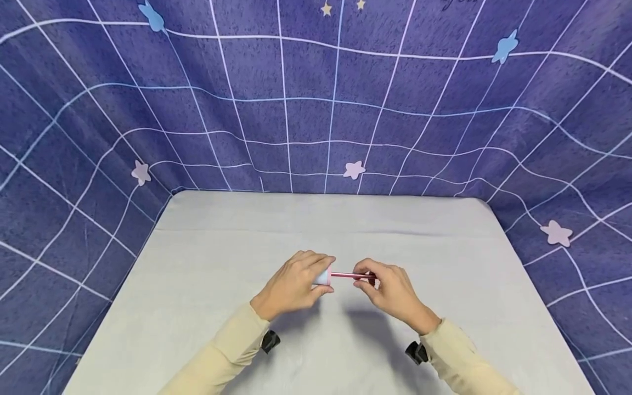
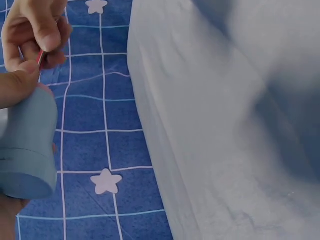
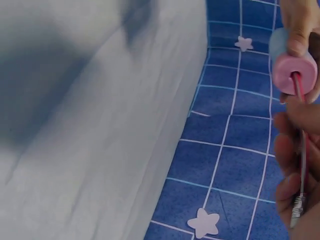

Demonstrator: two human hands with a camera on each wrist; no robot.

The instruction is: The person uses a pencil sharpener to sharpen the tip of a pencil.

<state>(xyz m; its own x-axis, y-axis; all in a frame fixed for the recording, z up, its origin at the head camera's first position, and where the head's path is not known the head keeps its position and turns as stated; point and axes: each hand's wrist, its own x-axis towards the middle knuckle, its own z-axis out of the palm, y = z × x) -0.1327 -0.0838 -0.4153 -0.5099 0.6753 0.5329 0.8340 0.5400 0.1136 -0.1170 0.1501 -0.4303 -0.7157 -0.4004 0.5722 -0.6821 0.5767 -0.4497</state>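
Over the middle of the table, my left hand [image 1: 295, 281] grips a light blue, rounded pencil sharpener [image 1: 321, 278], its fingers and thumb curled round the body. The sharpener's pink end face [image 3: 282, 70] has a round hole and points toward my right hand [image 1: 393, 288]. A red pencil [image 1: 343, 275] with a metal ferrule sits with one end in that hole. My right thumb and fingers pinch the pencil near its ferrule end. In the left wrist view the sharpener's flat blue base [image 2: 27, 185] shows. The pencil's tip is hidden inside.
A white cloth covers the table [image 1: 207, 263] below both hands. Blue fabric with a pale grid [image 1: 306, 120] and stars hangs behind and at both sides. Black wrist cameras [image 1: 270, 341] sit by the beige sleeves [image 1: 222, 356].
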